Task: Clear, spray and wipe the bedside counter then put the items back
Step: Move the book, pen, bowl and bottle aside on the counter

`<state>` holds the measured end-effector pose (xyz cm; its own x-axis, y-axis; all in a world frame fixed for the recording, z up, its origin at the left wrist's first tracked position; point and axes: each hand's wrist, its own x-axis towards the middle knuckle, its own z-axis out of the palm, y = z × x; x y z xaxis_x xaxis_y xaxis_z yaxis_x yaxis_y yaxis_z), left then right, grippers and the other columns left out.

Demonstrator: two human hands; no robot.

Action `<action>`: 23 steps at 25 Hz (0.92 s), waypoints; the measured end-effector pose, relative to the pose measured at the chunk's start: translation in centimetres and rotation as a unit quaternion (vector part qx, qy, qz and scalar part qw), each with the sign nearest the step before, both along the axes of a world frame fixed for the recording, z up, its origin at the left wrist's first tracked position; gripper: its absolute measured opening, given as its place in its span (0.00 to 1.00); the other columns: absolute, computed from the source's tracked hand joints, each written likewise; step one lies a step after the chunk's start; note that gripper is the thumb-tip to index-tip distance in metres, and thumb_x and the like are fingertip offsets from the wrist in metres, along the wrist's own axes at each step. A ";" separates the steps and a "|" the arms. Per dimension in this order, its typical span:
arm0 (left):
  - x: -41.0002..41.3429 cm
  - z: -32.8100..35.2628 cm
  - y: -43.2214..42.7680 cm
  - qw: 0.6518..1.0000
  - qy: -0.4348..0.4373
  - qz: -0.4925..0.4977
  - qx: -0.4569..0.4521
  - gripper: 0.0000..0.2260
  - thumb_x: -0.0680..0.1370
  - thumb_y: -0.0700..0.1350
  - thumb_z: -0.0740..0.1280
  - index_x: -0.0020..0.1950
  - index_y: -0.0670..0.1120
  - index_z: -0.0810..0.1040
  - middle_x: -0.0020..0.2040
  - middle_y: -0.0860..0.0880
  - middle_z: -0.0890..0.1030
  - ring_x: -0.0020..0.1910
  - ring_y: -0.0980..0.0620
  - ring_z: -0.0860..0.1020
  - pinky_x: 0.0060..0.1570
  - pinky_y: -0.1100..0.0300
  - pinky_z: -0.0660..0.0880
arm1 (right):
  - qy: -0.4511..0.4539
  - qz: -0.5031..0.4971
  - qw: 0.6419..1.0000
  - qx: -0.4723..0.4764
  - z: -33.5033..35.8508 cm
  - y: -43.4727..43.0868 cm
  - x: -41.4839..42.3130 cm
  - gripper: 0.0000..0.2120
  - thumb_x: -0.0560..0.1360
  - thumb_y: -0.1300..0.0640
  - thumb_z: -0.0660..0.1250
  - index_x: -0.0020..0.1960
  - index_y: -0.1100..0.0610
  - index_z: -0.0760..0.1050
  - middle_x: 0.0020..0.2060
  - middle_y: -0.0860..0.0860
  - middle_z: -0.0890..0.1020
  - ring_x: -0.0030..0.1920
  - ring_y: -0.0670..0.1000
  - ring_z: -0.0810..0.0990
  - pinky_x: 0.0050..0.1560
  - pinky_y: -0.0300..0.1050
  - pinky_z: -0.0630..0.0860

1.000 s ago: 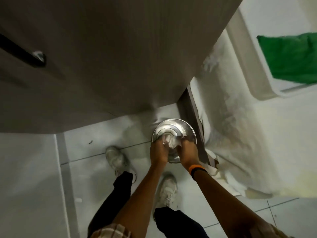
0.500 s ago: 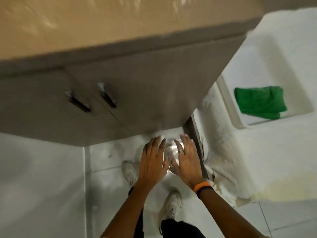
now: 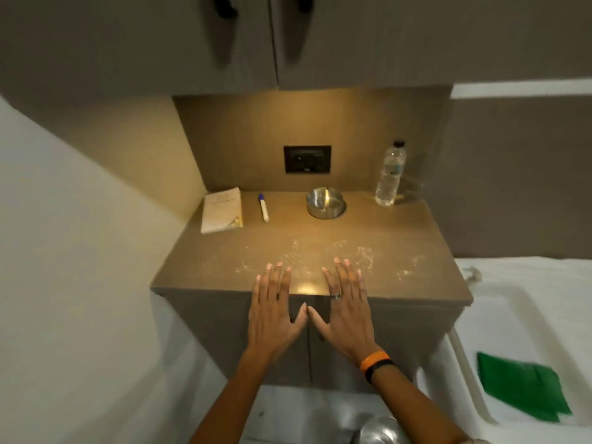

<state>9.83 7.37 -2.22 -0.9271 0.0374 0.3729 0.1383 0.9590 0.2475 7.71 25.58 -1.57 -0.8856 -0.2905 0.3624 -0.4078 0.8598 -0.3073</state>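
While both hands hover flat and empty, fingers spread, left hand (image 3: 275, 310) and right hand (image 3: 346, 310) sit over the bedside counter's (image 3: 416, 251) 6 o'clock edge. Notepad (image 3: 221, 210) at 10 o'clock; pen (image 3: 263, 207), metal ashtray (image 3: 326, 202), water bottle (image 3: 390, 174) toward 2.

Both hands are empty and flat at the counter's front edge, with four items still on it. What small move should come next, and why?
Probably reach the right hand to the ashtray and lift it off. The notepad, pen and bottle also sit at the back, and crumbs lie in front, so the counter needs clearing before spraying.
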 end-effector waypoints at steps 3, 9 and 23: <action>-4.1 2.8 -5.6 0.998 -0.001 0.055 -0.037 0.40 0.77 0.65 0.58 0.82 0.48 0.49 0.82 0.45 0.53 0.82 0.46 0.48 0.79 0.43 0.53 | 0.010 0.021 1.000 0.009 3.0 -5.2 -4.5 0.39 0.76 0.35 0.60 0.80 0.55 0.57 0.80 0.58 0.56 0.81 0.58 0.51 0.80 0.62 0.52; -13.2 2.6 -16.3 0.990 -0.101 0.091 -0.030 0.35 0.79 0.60 0.59 0.81 0.51 0.49 0.81 0.46 0.54 0.80 0.44 0.54 0.78 0.44 0.57 | -0.086 0.056 0.995 -0.019 2.4 -16.7 -13.6 0.28 0.79 0.43 0.61 0.76 0.53 0.63 0.73 0.53 0.69 0.73 0.55 0.68 0.74 0.54 0.64; -24.5 -1.0 -28.5 0.986 -0.128 0.094 -0.047 0.20 0.80 0.45 0.64 0.73 0.44 0.71 0.74 0.43 0.70 0.74 0.46 0.67 0.73 0.51 0.68 | -0.166 0.068 0.982 -0.067 -0.9 -33.7 -26.1 0.09 0.80 0.57 0.64 0.58 0.55 0.78 0.57 0.53 0.81 0.57 0.57 0.74 0.54 0.47 0.72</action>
<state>-14.72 -21.08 -3.20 -0.9845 -0.1198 0.1280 -0.0988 0.9822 0.1596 -18.37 -8.16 -2.51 -0.9174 -0.3840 0.1042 -0.3750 0.7471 -0.5488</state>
